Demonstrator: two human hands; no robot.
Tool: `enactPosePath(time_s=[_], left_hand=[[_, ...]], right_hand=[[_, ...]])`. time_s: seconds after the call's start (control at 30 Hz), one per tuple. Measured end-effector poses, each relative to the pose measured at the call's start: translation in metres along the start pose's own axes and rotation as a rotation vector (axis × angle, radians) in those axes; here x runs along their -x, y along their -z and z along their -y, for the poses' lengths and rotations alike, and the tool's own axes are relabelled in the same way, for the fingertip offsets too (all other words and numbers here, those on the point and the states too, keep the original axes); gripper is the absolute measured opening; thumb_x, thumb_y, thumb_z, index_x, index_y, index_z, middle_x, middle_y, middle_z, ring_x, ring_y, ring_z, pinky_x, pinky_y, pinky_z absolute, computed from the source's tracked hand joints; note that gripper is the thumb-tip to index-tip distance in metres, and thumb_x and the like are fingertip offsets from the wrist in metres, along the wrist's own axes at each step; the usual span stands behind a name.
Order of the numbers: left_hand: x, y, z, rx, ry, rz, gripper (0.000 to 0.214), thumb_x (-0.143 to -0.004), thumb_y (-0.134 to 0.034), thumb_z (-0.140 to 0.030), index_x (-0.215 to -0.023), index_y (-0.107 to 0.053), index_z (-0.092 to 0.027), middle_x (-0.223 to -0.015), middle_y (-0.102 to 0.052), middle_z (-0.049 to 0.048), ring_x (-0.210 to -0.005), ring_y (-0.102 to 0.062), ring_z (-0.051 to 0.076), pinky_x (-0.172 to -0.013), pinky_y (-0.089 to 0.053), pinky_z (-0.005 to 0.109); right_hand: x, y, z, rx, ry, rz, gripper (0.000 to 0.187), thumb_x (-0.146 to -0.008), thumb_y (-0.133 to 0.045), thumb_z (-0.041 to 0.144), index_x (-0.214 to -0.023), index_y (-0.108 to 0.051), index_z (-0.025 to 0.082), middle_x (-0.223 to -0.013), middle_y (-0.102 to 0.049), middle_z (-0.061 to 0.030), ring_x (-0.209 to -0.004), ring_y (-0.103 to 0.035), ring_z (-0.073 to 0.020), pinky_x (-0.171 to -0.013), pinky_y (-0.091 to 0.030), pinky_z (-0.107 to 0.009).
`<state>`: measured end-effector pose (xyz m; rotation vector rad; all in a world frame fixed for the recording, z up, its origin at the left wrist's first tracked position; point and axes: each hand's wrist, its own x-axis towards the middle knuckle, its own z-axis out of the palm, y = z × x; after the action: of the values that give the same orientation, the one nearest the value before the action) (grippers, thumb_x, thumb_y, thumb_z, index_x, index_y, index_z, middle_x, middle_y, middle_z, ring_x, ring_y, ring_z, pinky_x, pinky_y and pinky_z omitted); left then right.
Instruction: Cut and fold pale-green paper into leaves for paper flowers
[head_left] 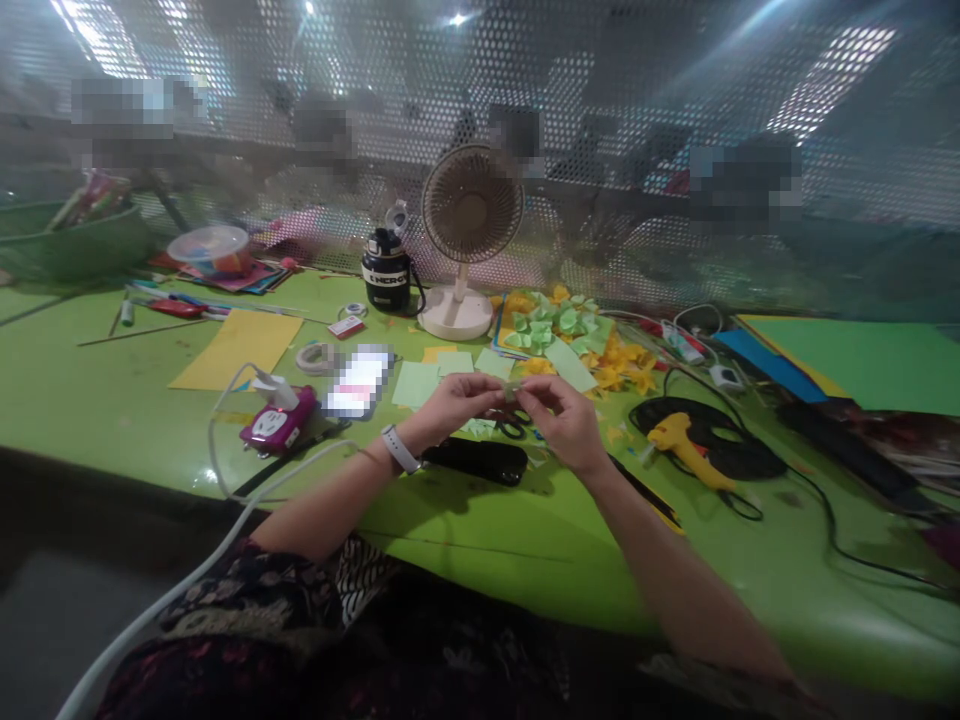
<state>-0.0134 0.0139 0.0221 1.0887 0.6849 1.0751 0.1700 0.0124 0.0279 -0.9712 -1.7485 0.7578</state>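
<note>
As they angle inward, the left hand (454,410) and right hand (562,422) meet, pinching green paper (512,392).

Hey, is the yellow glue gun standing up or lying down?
Lying down: the yellow glue gun rests on its side on a black pad, to the right of the right hand.

White capitals on a black flask (386,268) beyond the left hand (454,408), read only in part as "ENER", a small tag (349,327) nearby, its print illegible
</note>
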Motion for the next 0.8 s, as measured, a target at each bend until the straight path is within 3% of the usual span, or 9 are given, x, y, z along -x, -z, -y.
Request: enactPosePath(time_s=[0.13, 0.43, 0.8], left_hand=[[0.0021, -0.0013, 0.0002, 0.003, -0.007, 0.047, 0.040, -0.066, -0.085, -0.040, -0.090, -0.073, -0.011, -0.088, -0.075, 0.0089, -0.082, -0.072, 0.018, -0.087, -0.057, 0.037], [0.0051, -0.0043, -0.0012, -0.015, -0.016, 0.032, 0.031, -0.072, -0.081, -0.033, -0.092, -0.073, -0.012, -0.090, -0.074, 0.0091, -0.085, -0.072, 0.018, -0.086, -0.057, 0.037], [0.0036, -0.0035, 0.0067, -0.043, -0.071, 0.011, 0.037, -0.071, -0.080, -0.041, -0.095, -0.075, -0.013, -0.097, -0.076, 0.0097, -0.085, -0.072, 0.018, -0.085, -0.057, 0.035]], right_hand=[[-0.0004, 0.0008, -0.0032, -0.006, -0.052, -0.026, 0.026, -0.083, -0.068, 0.046, -0.088, -0.065, 0.020, -0.083, -0.071, -0.0048, -0.074, -0.068, -0.0194, -0.075, -0.057, -0.036], [-0.0023, 0.0021, -0.0018, -0.005, -0.046, -0.018, 0.029, -0.081, -0.070, 0.049, -0.085, -0.065, 0.021, -0.083, -0.072, -0.0048, -0.075, -0.069, -0.0198, -0.076, -0.058, -0.036], [-0.0021, 0.0020, -0.0035, -0.007, -0.037, -0.016, 0.027, -0.082, -0.069, 0.048, -0.086, -0.065, 0.022, -0.084, -0.072, -0.0046, -0.077, -0.069, -0.0201, -0.077, -0.058, -0.036]])
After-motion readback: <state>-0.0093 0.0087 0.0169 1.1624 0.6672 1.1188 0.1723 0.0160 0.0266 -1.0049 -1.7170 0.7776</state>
